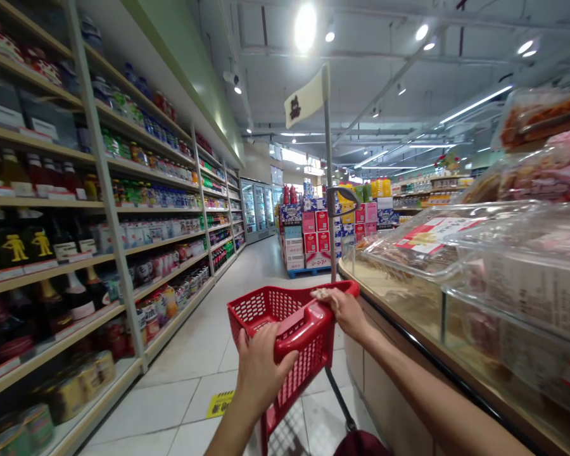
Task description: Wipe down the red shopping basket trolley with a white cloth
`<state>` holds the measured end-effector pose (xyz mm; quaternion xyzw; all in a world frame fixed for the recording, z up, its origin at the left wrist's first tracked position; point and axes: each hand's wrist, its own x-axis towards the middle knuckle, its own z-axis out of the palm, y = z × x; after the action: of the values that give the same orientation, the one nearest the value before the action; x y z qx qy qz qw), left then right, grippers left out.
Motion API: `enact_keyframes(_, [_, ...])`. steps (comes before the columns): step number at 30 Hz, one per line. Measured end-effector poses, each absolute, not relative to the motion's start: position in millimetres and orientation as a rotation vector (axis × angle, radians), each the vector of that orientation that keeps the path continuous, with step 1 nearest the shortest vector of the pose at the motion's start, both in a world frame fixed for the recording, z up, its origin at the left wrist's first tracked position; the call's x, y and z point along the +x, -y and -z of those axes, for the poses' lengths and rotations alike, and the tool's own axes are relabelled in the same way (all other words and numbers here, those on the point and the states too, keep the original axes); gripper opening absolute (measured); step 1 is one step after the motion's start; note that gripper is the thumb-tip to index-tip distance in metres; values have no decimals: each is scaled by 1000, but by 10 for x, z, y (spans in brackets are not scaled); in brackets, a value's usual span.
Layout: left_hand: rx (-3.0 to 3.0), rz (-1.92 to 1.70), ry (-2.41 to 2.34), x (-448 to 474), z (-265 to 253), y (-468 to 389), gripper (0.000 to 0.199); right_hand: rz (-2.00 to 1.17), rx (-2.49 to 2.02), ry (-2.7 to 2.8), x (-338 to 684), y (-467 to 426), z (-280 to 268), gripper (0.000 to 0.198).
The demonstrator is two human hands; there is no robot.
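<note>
A small red plastic shopping cart (300, 375) with perforated basket walls stands right in front of me. My left hand (260, 368) is closed over the near left part of its rim, thumb on the near side. At the right end of the rim, my right hand (349, 311) presses a crumpled whitish wad, like tissue or cloth (321, 294), against the red plastic. A grey pole (328, 152) rises from the cart, bearing a cream flag (308, 102) with a dark bear figure. The part of the basket floor behind the rim is hidden.
Tall shelves (123, 253) of bottles and cans line the left. On the right, a counter (389, 329) holds clear plastic food packs (437, 237) close by my arm. Stacked boxes (318, 237) stand ahead on a blue pallet. Farther back are glass-door fridges (256, 206). A yellow sticker (221, 404) marks the tiles.
</note>
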<state>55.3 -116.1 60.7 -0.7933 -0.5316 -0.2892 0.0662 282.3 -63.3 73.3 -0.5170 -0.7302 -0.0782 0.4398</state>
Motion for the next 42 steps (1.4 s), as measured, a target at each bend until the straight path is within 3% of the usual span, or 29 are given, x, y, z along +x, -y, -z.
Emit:
enact_keyframes(5, [-2391,846,1688,569,-494,1010,51,122,-1015,1985,2500,899,-539,31])
enact_keyframes(13, [-2491,810,1556,1142,-494,1131,51,176,-1393,1782,3178,627,-677,29])
enact_keyframes(21, [-2579,642,1843,776,-139,675,55,281,-1188,1848,3061,1128,-441,33])
enact_keyframes(28, [-2588,679,1792,1024,-105,803,54,307,-1483,1702,3512,929,-568,34])
enact_keyframes(33, [-2492,538,1908,752,151,712,46,415,-1579,1694,3312,895,-379,34])
enact_keyframes(37, [-2500,607,1722,623,382,705,43,550,-1423,1951,2950,917,-114,31])
enact_keyframes(42, [-2535,676,1558,665,542,735,47,755,-1676,1710,3379,795,-277,32])
